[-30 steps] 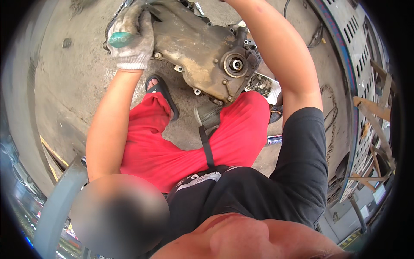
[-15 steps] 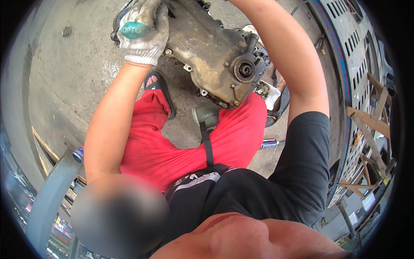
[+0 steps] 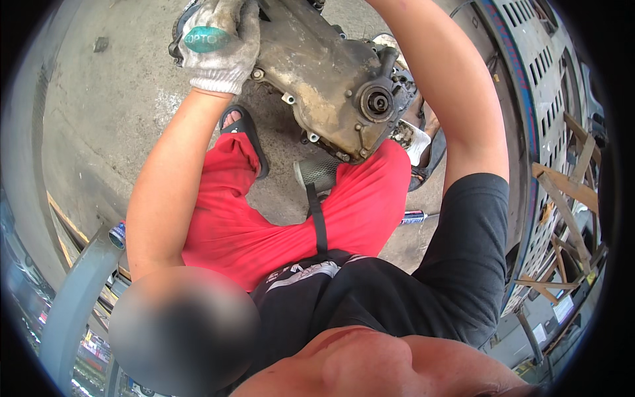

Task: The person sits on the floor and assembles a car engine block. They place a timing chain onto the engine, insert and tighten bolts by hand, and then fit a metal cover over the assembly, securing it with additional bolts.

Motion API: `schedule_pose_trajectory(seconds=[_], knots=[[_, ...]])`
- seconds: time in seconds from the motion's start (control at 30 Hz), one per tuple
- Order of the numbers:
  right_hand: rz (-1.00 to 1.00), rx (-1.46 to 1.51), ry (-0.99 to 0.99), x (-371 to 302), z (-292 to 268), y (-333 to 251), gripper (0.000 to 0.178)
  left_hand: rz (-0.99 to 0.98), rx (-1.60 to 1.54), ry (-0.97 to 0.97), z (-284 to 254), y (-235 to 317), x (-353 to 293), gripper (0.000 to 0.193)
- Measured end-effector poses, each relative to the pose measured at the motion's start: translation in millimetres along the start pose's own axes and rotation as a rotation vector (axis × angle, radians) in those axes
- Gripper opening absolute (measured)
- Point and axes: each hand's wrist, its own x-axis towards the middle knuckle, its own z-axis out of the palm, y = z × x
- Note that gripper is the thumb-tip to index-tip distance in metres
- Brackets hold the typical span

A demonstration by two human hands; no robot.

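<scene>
A dirty metal engine (image 3: 317,73), with a tan-stained cover and a round shaft seal (image 3: 378,103) near its right end, stands on the floor in front of my knees. My left hand (image 3: 221,49), in a grey-white knit glove with a green patch, lies over the engine's left end beside a dark curved part (image 3: 177,46). Its fingers are bent and close together. The fingertips are cut off by the top edge, so whatever they hold is hidden. Bare to the upper sleeve, my right arm (image 3: 450,79) reaches past the engine's right side, its hand out of the picture.
A mesh-sided cylinder (image 3: 317,173) sits under the engine's near edge. To its right lie a white piece (image 3: 415,142) and a tube (image 3: 414,217) on the concrete floor (image 3: 119,126). A slotted metal panel (image 3: 539,73) and wooden pieces (image 3: 572,188) line the right side.
The view has shifted slightly, and my right forearm sits a little farther right. My left hand stays at the same end of the engine.
</scene>
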Motion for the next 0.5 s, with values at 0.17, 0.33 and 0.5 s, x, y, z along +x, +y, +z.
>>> schedule_pose_trajectory(seconds=[0.17, 0.33, 0.5], knots=[[-0.011, -0.019, 0.008, -18, -11, -10, 0.029, -0.005, -0.006, -0.017, -3, -1, 0, 0.021], [-0.102, 0.008, 0.122, -15, -1, -6, 0.027, -0.005, -0.047, -0.04, -7, 1, 4, 0.021], [0.036, 0.134, 0.052, -29, -13, -19, 0.027, -0.001, -0.02, -0.033, -8, 0, 2, 0.022]])
